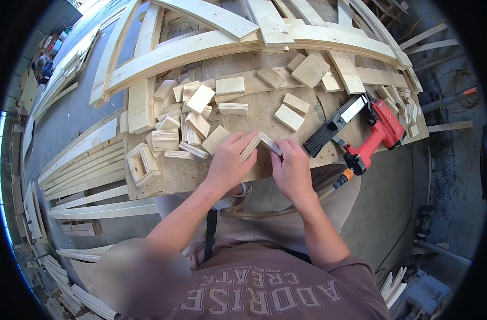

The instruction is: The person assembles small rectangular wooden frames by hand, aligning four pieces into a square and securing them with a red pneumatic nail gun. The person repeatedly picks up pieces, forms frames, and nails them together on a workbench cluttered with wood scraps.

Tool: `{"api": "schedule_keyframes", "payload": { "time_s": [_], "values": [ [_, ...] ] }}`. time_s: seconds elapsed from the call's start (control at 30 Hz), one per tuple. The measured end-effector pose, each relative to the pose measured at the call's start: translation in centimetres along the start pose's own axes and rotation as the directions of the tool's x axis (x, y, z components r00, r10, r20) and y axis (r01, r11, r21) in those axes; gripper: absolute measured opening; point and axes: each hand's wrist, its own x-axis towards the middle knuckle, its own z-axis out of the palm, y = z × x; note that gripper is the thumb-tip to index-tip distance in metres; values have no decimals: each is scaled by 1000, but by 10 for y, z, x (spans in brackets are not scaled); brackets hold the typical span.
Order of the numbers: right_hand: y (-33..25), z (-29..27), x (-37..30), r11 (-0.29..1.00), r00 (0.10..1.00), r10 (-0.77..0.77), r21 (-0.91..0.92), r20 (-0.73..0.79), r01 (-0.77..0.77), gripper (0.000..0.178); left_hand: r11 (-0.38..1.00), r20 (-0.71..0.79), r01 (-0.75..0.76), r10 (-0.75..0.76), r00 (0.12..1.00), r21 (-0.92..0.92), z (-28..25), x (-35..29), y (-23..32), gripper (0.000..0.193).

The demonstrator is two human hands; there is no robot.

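At ten o'clock, far off: a person (43, 69), bent low and too small to make out in detail.
Planks: at nine o'clock, long pale planks (86, 165) lie side by side, left of the tabletop (177, 183).
Open box: also at nine, a small hollow wooden box (149, 177) sits at the tabletop's left corner.
Block heap: toward ten, a loose pile of small blocks (198, 125), some with layered edges showing, lies at mixed angles.
Frame: across twelve, a large wooden frame (217, 45) with slanting boards rests on the far side.
Left hand: near the dial's centre, the left hand (230, 160) has its fingers closed around a striped-edge block (250, 148), held slanting over the near edge.
Right hand: just toward three, the right hand (290, 162) pinches a greyish-edged block (270, 144) in narrowed fingers; its far end appears to meet the other's, making a peak toward twelve.
Loose pair: between one and two, two pale blocks (289, 117) lie flat, close together.
Nailer: at three, a red and black nail gun (374, 138) lies with its handle end past the near edge, a hose (329, 192) running from it toward six.
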Motion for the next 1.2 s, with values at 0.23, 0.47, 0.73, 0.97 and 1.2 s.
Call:
{"api": "schedule_keyframes", "payload": {
  "time_s": [0.23, 0.47, 0.73, 0.97, 1.2],
  "values": [
    [-2, -6, -5, 999, 999, 39, 11, 3, -39, 22, 999, -6, -9, 9, 1000, 43, 4, -1, -3, 44],
    [-1, -7, -4, 1000, 1000, -5, 5, 16, 5, 19, 996, 9, -84, 84, 996, 37, 4, 0, -2, 42],
    [5, -5, -3, 998, 998, -55, -11, 42, 56, 18, 998, 33, -55, 54, 998, 23, 7, 2, -5, 42],
    [3, -12, 0, 997, 994, -66, -42, 87, 69, 19, 995, 246, 56, -33, 969, -87, -15, 11, -5, 43],
    [5, -12, 1, 996, 996, -75, -33, 57, 77, 18, 996, 278, 38, -15, 960, -78, -15, 12, -8, 46]
  ]
}}
